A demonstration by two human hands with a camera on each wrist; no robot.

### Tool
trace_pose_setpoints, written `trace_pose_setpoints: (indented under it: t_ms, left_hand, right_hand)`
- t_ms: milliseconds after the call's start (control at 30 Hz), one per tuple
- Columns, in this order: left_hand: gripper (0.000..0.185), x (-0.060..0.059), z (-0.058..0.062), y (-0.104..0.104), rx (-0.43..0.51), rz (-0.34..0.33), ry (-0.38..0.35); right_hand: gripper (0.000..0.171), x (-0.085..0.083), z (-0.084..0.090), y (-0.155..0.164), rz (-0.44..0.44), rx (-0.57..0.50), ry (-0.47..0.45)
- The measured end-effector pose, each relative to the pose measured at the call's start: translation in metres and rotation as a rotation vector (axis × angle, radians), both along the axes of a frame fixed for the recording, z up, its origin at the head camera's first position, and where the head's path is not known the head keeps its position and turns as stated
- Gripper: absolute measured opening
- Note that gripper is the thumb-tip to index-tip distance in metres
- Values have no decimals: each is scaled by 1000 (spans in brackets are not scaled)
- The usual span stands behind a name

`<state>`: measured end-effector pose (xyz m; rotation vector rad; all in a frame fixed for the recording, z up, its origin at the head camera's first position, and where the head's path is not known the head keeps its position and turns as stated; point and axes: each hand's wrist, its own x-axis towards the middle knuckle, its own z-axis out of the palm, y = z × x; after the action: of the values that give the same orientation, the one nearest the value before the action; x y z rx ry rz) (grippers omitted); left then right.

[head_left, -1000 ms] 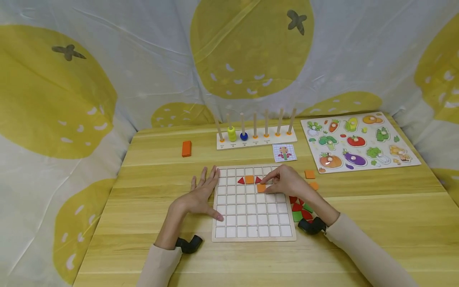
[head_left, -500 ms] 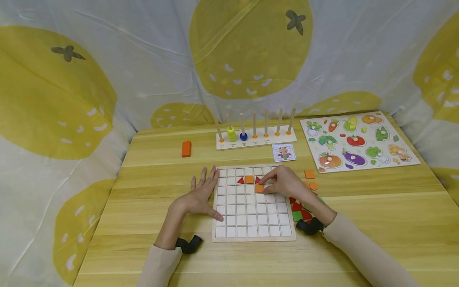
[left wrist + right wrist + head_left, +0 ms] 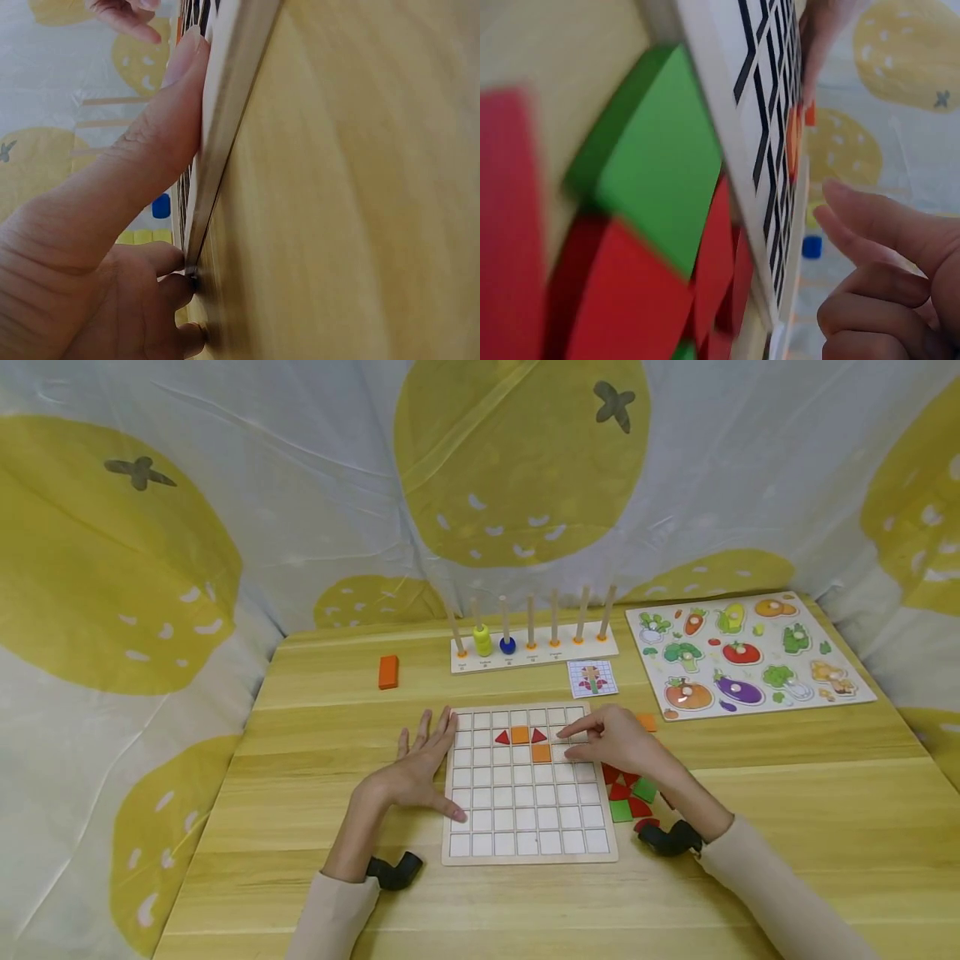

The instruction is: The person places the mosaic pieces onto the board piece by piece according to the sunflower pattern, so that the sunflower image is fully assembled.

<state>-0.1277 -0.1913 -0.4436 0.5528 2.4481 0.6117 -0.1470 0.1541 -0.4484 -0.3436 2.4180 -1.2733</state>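
The white grid board (image 3: 504, 819) lies on the wooden table. On it sit an orange square tile (image 3: 520, 735) between two red triangle tiles (image 3: 502, 737), and a second orange square tile (image 3: 542, 753) one row nearer. My left hand (image 3: 412, 774) rests at the board's left edge, fingers spread and the thumb (image 3: 169, 97) on its rim. Over the board's upper right, my right hand (image 3: 618, 741) has thumb and index finger stretched out with a gap between them and nothing held. Its other fingers (image 3: 870, 319) are curled.
Right of the board lie red tiles (image 3: 619, 792) and green tiles (image 3: 621, 811). Behind it stand a pegged rack (image 3: 534, 652) with yellow and blue beads, and a flower pattern card (image 3: 592, 678). A vegetable puzzle (image 3: 742, 656) is at back right, an orange block (image 3: 387, 672) at back left.
My right hand has slid the orange square slightly left into its cell, let go of it and drawn back to the right. The left hand has stayed put.
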Motion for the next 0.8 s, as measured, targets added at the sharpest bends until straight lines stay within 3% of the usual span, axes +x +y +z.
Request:
trace_pose_setpoints:
  t_ms: [533, 800]
  left_hand:
    - [149, 0, -2, 0, 1, 0, -1]
    - [149, 0, -2, -1, -4, 0, -2]
  right_hand:
    - [31, 10, 6, 97, -88, 81, 27]
    - [35, 8, 3, 109, -86, 77, -42]
